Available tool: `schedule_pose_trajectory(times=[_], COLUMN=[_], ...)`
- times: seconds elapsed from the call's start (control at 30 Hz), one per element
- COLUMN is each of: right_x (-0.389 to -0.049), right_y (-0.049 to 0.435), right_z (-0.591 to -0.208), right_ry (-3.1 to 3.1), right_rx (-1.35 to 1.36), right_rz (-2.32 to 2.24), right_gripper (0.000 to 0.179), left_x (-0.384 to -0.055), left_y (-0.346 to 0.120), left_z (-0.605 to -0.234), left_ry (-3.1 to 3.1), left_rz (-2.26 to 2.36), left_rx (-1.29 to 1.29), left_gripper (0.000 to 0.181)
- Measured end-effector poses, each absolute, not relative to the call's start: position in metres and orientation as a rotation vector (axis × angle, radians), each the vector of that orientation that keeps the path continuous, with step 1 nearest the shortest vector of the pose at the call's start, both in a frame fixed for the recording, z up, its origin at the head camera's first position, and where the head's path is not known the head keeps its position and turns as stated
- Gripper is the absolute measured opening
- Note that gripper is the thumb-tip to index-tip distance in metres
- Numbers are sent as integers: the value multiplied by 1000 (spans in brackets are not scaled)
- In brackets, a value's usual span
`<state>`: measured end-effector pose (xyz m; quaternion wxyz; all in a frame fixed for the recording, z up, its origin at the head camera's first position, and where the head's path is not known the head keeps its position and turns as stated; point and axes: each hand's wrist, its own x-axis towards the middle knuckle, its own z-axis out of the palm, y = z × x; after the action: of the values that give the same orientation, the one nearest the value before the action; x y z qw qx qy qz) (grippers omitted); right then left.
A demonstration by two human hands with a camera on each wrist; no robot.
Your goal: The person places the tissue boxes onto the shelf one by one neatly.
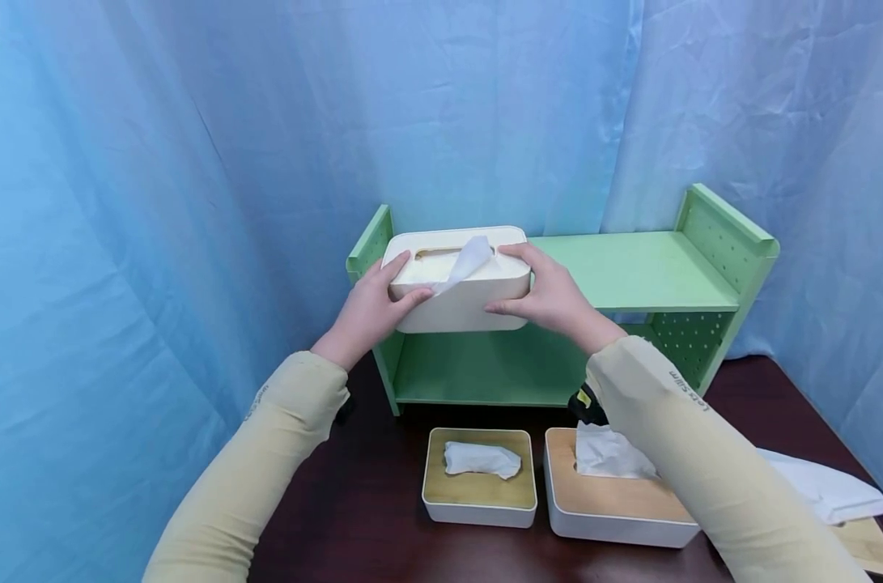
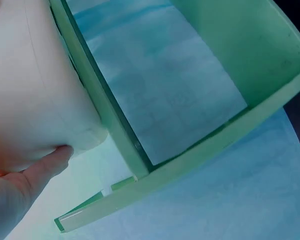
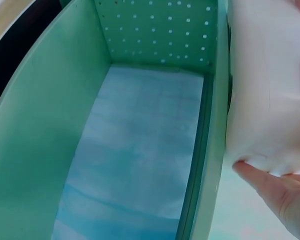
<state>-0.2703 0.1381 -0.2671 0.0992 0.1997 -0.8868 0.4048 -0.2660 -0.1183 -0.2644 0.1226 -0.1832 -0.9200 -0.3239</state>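
A white tissue box (image 1: 461, 304) with a tissue sticking out of its slot is at the left part of the upper shelf of a green two-tier rack (image 1: 630, 267). My left hand (image 1: 371, 304) grips its left end, and my right hand (image 1: 546, 291) grips its right end, thumbs on the front. Both wrist views show the box close against the shelf board; whether its base bears on the shelf I cannot tell. In the left wrist view a finger of the left hand (image 2: 37, 182) touches the box's edge, as does one of the right hand (image 3: 272, 192) in the right wrist view.
On the dark table (image 1: 339, 518) before the rack stand a small wood-topped tissue box (image 1: 477, 492) and a larger one (image 1: 616, 506), partly behind the right sleeve. A white cloth or tissue (image 1: 830, 486) lies by a wooden lid (image 1: 867, 542) at right. Blue curtains (image 1: 485, 105) hang behind.
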Motion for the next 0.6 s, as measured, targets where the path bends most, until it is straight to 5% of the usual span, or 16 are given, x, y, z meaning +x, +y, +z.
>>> schedule_pose_trajectory(times=[0.6], right_x=[-295], right_y=[134], right_z=[-255], right_ry=[-2737], right_rx=[513], right_rz=[1169], right_gripper=[80], left_x=[-294], left_y=[-123], left_z=[-249], left_ry=[-2815], left_rz=[-960], left_rx=[-508], left_gripper=[76])
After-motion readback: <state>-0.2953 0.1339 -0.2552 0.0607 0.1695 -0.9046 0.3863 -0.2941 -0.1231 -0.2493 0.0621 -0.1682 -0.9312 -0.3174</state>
